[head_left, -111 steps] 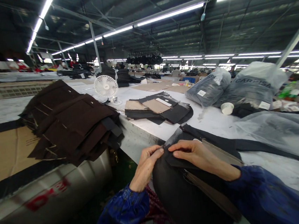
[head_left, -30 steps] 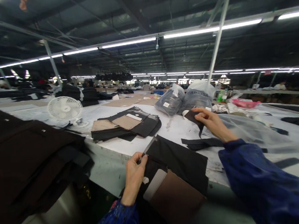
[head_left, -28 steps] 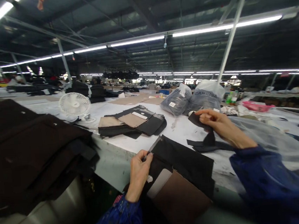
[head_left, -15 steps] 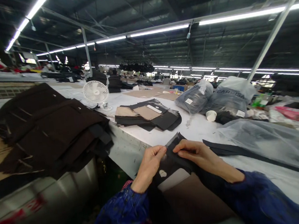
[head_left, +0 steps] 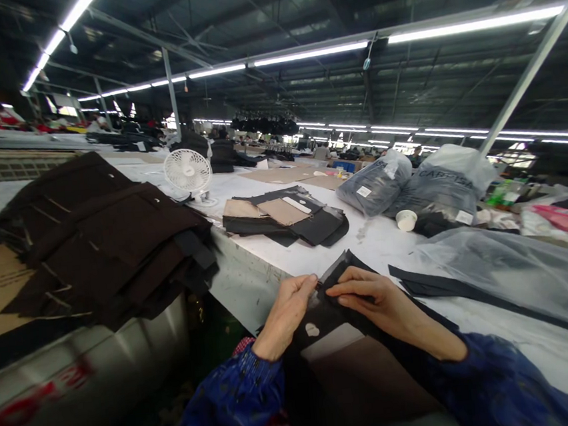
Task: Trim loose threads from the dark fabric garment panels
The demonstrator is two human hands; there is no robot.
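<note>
A dark fabric panel (head_left: 345, 331), with a pale strip and a small white patch on it, lies partly on the table edge and hangs toward my lap. My left hand (head_left: 288, 310) pinches its left edge near the top between thumb and fingers. Across from it, my right hand (head_left: 375, 298) has thumb and fingertips together on the panel's upper part, close to my left fingertips. What exactly sits under the right fingertips is too small to make out. Farther along the table rests a stack of black panels (head_left: 328, 229) with tan pieces on top.
At left a large pile of dark brown cloth pieces (head_left: 100, 237) rises beside the table. A small white fan (head_left: 188, 172) stands behind it. Plastic-bagged goods (head_left: 376, 184), a white cup (head_left: 406, 220) and clear plastic sheeting (head_left: 511, 271) occupy the right side.
My right hand has shifted slightly left and down along the panel, its fingertips closer to my left hand. The left hand keeps its pinch. The whole view has turned a little.
</note>
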